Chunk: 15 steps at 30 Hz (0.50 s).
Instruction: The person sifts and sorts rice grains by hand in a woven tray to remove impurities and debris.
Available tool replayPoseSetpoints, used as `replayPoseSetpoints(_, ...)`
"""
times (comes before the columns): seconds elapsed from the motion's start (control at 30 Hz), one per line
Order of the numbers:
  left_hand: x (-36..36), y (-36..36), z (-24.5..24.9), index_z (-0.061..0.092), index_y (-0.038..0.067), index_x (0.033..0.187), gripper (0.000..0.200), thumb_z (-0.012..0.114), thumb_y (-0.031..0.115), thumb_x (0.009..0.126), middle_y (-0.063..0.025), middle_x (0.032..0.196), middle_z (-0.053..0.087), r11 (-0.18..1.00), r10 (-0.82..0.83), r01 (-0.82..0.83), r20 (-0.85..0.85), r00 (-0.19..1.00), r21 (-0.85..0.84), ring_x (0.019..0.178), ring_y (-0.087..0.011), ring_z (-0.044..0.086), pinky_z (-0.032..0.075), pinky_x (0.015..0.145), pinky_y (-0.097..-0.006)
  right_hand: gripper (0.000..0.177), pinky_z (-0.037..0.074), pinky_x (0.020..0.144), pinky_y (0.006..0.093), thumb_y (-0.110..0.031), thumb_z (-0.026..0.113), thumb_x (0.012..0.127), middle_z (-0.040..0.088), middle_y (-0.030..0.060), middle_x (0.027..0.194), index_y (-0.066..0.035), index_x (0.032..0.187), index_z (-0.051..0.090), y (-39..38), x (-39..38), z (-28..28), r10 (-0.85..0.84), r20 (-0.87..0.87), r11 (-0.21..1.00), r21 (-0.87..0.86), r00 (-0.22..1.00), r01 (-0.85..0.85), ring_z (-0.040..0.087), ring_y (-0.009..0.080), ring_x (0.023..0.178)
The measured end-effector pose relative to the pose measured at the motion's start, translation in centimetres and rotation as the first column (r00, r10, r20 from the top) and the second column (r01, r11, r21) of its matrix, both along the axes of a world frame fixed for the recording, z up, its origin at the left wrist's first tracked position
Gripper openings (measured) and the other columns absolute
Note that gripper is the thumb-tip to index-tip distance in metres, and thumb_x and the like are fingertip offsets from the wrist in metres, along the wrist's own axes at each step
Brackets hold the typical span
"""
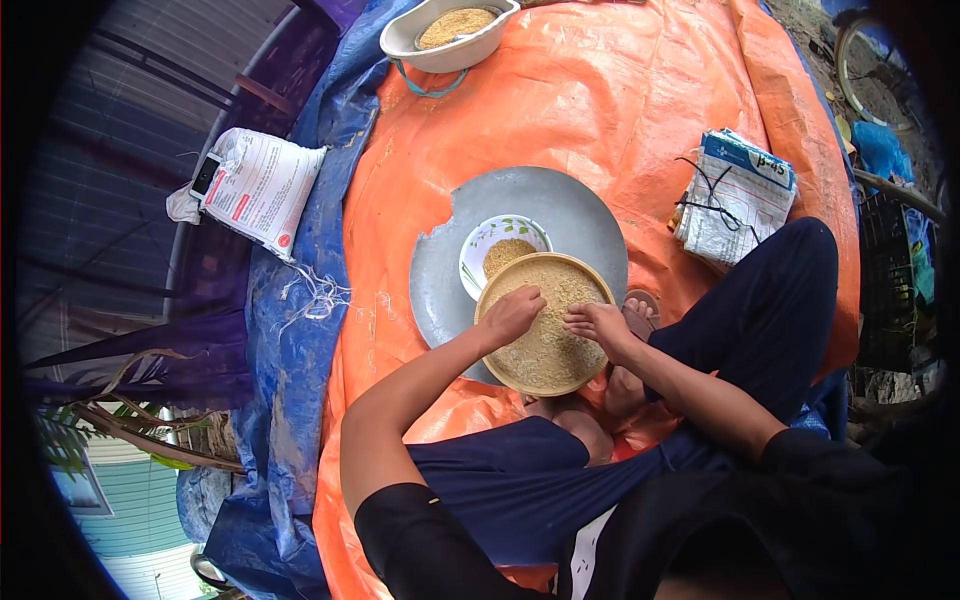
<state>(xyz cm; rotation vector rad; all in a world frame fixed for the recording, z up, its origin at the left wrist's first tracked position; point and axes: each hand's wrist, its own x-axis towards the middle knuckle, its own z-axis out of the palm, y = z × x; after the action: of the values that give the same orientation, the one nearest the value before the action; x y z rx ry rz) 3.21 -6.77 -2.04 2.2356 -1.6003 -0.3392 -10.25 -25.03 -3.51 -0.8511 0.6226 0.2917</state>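
A round tan sieve (545,350) full of pale grain lies over the near part of a grey metal tray (590,215). Beyond its rim shows a white bowl (480,245) with a green leaf pattern and some grain in it. My left hand (514,314) is over the left side of the sieve, its fingers bent and pressed together at the grain; what they may hold is too small to tell. Over the sieve's right side is my right hand (600,328), with its fingers stretched toward the middle, and nothing shows in it.
An orange tarpaulin (570,100) covers the ground, with a blue one (290,400) at the left. A white basin (475,50) of grain stands at the top. A white sack (260,190) lies left, folded sacks (735,195) right. My legs are close around the sieve's near side.
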Motion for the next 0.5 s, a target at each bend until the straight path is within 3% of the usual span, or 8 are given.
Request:
replayPoseSetpoints(0.13,-0.9,0.3,0.6,0.064,0.002,0.088,0.009,0.060,0.007,0.083,-0.0141,0.082,0.058,0.987,0.158,-0.158,-0.080,0.984,0.009,0.076,-0.0332,0.061,0.049,0.068,-0.0409,0.032,0.055,0.081,0.0291,-0.017,0.045,0.096,0.066,0.0166,0.097,0.009,0.109,0.057,0.3,-0.3,0.1,0.009,0.002,1.000,-0.019,1.000,-0.008,0.067,0.0224,0.088)
replayPoseSetpoints(0.23,-1.6,-0.2,1.5,0.066,0.000,0.087,0.011,0.059,0.009,0.085,-0.0173,0.082,0.061,0.959,0.241,-0.257,-0.137,0.961,-0.115,0.076,-0.0354,0.062,0.051,0.069,-0.0422,0.031,0.055,0.080,0.0290,-0.017,0.045,0.096,0.065,0.0152,0.098,0.008,0.110,0.056,0.5,-0.3,0.5,-0.021,-0.005,0.999,-0.049,1.000,0.020,0.067,0.0219,0.086)
replayPoseSetpoints(0.5,-4.7,-2.1,3.7,0.067,0.000,0.089,0.012,0.060,0.007,0.083,-0.0192,0.082,0.065,0.936,0.263,-0.316,-0.289,0.921,-0.155,0.076,-0.0350,0.064,0.051,0.069,-0.0406,0.038,0.052,0.088,0.0337,-0.026,0.038,0.097,0.063,0.0178,0.103,0.006,0.109,0.054,0.7,-0.5,1.1,-0.040,-0.150,0.997,0.052,0.988,0.049,0.063,0.0242,0.096)
